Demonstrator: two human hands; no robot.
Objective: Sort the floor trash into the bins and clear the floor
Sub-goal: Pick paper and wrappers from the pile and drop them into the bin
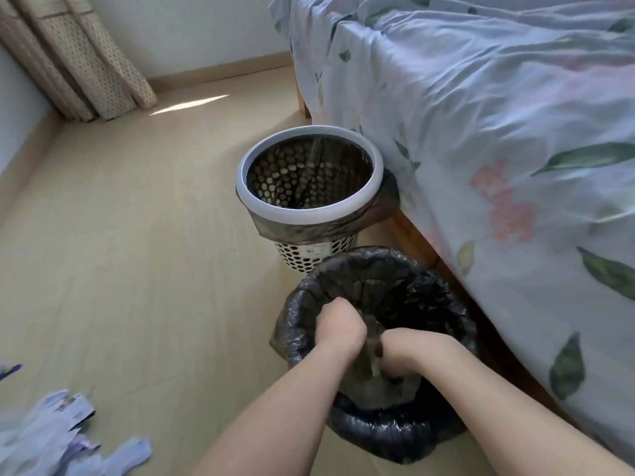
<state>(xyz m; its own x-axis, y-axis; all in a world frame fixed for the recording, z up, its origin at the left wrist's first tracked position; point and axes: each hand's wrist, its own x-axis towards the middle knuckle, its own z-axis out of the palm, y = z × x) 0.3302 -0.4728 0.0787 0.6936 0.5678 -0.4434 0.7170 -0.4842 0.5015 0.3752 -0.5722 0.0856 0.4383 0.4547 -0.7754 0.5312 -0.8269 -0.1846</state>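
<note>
Both hands are together over the mouth of the near bin [374,438], the one wrapped in a black bag, at the lower centre of the frame. The left hand [338,326] and the right hand [409,352] are curled and almost touch each other. Between them they grip a crumpled greenish-grey thing [369,359], which looks like a wrapper or a thin bag; motion blur hides what it really is. It hangs straight down from the fingers into the bin, so its long axis is about vertical and the drop goes directly below the grip.

The scraps of pale blue and purple paper [51,438] lie on the floor [137,269] at the lower left of the frame, well apart from the bins. They are on the side of the left hand, so I judge that hand is nearer for the next reach.

The white bin [261,204] with holes stands just behind the near bin, beside the bed [481,132]. It has a dark liner, and I see nothing inside it. What lies at the bottom of the near bin is too dark to tell.
</note>
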